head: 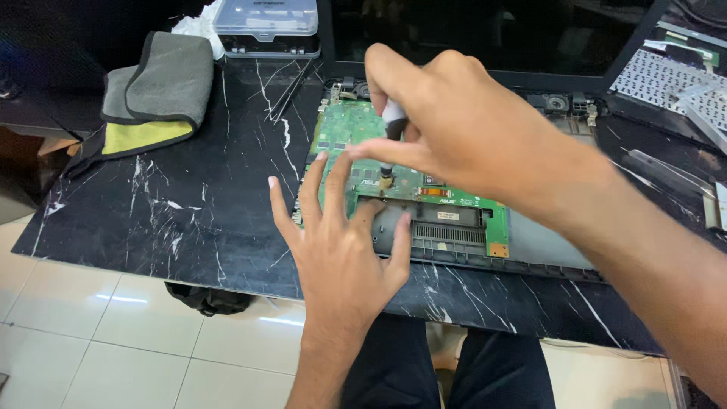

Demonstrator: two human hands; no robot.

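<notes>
A folded cloth (155, 91) and plastic box (266, 26) lie on the tabletop (174, 204). The right hand (462, 125) pinches a screwdriver (392, 125) upright on the green circuit board (356, 151), partly hiding it; the left hand (341, 250), fingers spread, presses the board's near edge.

Your screwdriver (392, 121) stands nearly upright, white-handled, tip down on the green motherboard (356, 136). That board lies flat in the opened laptop base (530, 250) on the table.

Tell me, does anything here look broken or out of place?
Yes: the black laptop lies opened up, its green circuit board bare, and a detached grey keyboard sits loose at the far right of the black marble table.
</notes>
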